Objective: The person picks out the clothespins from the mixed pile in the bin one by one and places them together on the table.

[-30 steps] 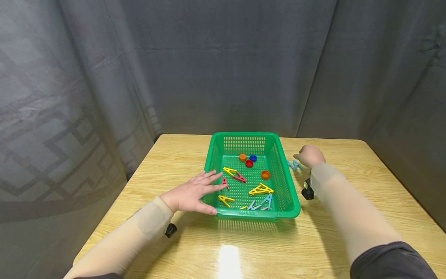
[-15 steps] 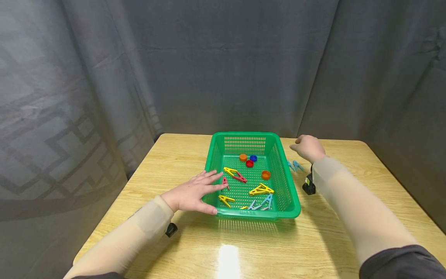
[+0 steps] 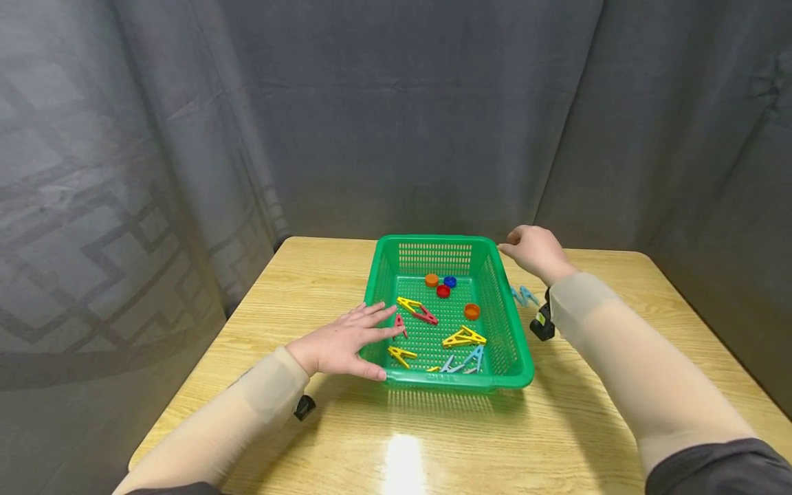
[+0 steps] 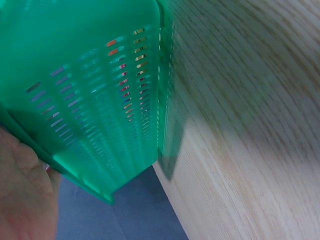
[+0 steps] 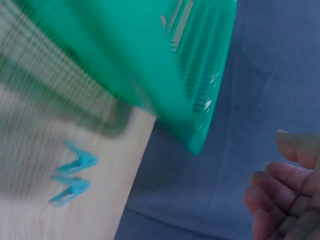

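Note:
My left hand (image 3: 346,344) rests with spread, straight fingers on the near left rim of a green plastic basket (image 3: 511,330). In the left wrist view, part of that hand (image 4: 25,190) lies along the basket's edge. My right hand (image 3: 537,252) is in the air beside the basket's far right corner. In the right wrist view the right hand (image 5: 290,195) has loosely bent fingers, thumb apart, with nothing between them. Two light blue clothespins (image 5: 72,189) lie on the table just right of the basket. Inside it are yellow clothespins (image 3: 464,336), a red clothespin (image 3: 425,315) and others.
Several bottle caps lie inside the basket: an orange cap (image 3: 472,311), a red cap (image 3: 443,291) and a blue cap (image 3: 450,281) among them. The wooden table (image 3: 328,275) has grey curtains (image 3: 396,137) behind it and at both sides.
My right hand has risen from beside the two light blue clothespins and moved left and away toward the basket's far right corner. The left hand and the basket have stayed in place.

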`<state>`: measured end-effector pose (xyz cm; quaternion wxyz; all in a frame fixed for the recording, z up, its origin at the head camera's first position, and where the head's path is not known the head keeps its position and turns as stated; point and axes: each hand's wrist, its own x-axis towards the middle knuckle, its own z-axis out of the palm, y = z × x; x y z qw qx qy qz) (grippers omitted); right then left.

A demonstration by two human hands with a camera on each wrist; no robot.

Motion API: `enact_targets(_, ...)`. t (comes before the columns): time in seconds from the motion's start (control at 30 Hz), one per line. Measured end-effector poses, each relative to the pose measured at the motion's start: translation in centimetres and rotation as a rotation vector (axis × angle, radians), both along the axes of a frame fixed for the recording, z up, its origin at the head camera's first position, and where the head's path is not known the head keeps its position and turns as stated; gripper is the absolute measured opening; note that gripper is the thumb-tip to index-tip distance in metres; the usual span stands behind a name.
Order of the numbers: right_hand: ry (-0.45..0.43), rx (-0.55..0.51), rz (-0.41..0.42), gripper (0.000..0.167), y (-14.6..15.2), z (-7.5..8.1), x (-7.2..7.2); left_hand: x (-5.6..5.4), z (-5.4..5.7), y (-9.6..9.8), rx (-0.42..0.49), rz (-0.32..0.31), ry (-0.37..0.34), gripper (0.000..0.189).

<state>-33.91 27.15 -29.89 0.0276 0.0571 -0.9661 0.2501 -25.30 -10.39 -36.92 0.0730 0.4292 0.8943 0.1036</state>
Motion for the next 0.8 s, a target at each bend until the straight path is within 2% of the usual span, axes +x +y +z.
enact_targets(0.23,0.037,0.012,0.07,0.043,-2.3,0.5,0.2,0.0,-0.1,0.1,0.0,-0.002,-0.003,0.081)
enact_targets(0.5,0.092,0.036,0.165,0.037,-5.2,-0.1,0.1,-0.1,-0.1,0.1,0.004,-0.002,-0.009,0.08)
enact_targets(0.8,0.042,0.045,0.228,0.037,-8.1,-1.3,0.3,-0.1,-0.1,0.1,0.001,-0.002,-0.004,0.08)
